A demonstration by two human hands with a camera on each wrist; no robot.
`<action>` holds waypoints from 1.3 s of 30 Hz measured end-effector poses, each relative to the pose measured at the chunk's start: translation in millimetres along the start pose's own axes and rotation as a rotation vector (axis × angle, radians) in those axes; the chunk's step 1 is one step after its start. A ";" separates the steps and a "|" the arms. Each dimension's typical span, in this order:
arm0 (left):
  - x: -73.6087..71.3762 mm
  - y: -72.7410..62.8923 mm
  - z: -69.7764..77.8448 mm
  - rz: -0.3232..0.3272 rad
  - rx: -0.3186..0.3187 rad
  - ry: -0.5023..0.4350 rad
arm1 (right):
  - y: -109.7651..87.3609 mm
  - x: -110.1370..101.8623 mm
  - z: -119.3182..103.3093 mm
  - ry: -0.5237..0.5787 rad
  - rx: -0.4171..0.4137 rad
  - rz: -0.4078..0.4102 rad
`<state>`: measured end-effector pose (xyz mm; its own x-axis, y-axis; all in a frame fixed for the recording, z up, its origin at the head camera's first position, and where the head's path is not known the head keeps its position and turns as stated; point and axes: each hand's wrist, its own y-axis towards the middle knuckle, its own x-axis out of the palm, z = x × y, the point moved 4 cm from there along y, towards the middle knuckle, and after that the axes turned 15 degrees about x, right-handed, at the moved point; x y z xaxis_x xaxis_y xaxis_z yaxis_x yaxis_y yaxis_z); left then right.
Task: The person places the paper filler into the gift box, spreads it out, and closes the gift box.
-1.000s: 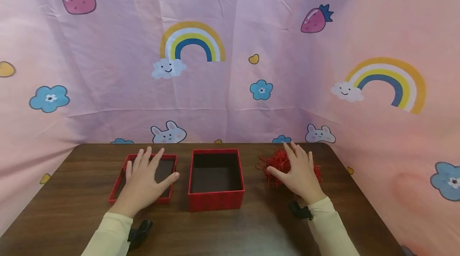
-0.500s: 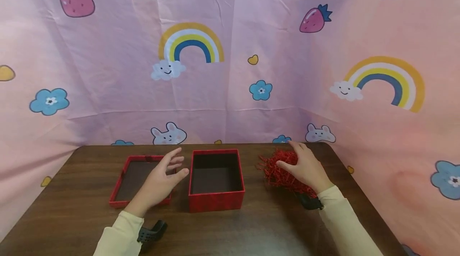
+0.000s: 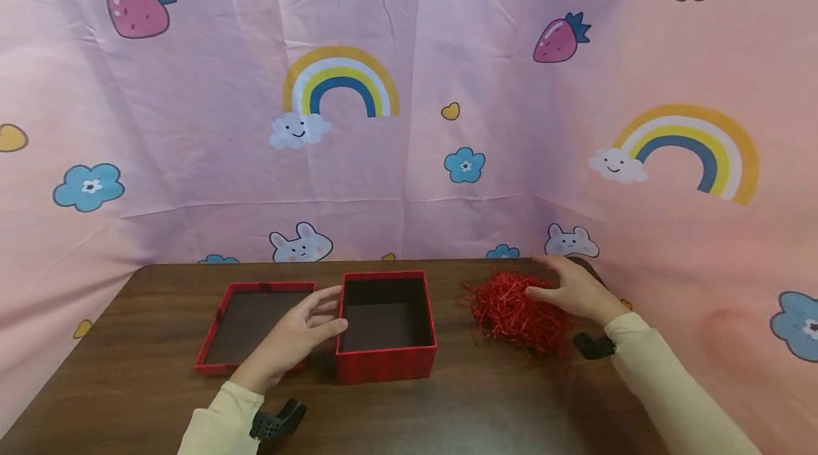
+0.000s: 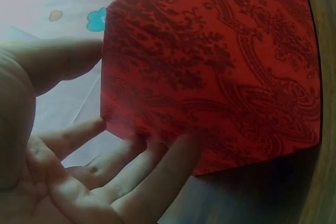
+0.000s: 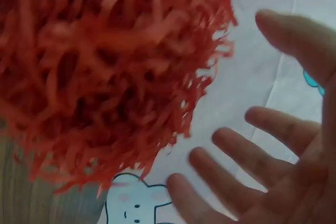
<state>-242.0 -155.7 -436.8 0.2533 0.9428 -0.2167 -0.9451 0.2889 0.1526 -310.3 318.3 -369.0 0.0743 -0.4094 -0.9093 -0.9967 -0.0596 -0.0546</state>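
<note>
A red patterned box (image 3: 386, 364) with a dark inside stands without its lid at the middle of the table. My left hand (image 3: 297, 333) is at the box's left side, its fingers nearly straight; in the left wrist view the fingertips (image 4: 184, 153) overlap the box's red wall (image 4: 210, 77). Whether they press on it I cannot tell. To the right lies a pile of red shredded paper (image 3: 511, 309). Beside and just over its right edge is my right hand (image 3: 578, 290). The right wrist view has that hand's fingers spread, apart from the shreds (image 5: 105, 77).
Left of the box, the shallow red lid (image 3: 255, 320) lies with its dark inside up, partly behind my left forearm. The brown wooden table (image 3: 409, 412) ends at a printed cloth (image 3: 409, 228) behind and at the sides.
My left hand has moved right, from over the lid to the box's left side. The right hand has drawn rightward off the shredded paper, uncovering more of it.
</note>
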 end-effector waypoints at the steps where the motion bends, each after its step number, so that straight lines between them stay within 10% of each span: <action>1: -0.1 -0.5 -0.5 -0.002 -0.002 0.014 | 0.5 0.9 2.2 -0.009 0.004 -0.012; 15: 1.6 -1.7 -3.0 -0.002 0.002 0.015 | 2.5 37.2 24.4 0.066 0.089 -0.221; 39: 2.4 -4.0 0.0 -0.016 0.002 0.008 | 10.2 29.8 7.5 -0.054 -0.028 -0.080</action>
<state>-237.5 -154.6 -438.0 0.2668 0.9368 -0.2264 -0.9405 0.3043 0.1510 -318.5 312.3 -399.7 0.1507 -0.3524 -0.9236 -0.9864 -0.1152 -0.1170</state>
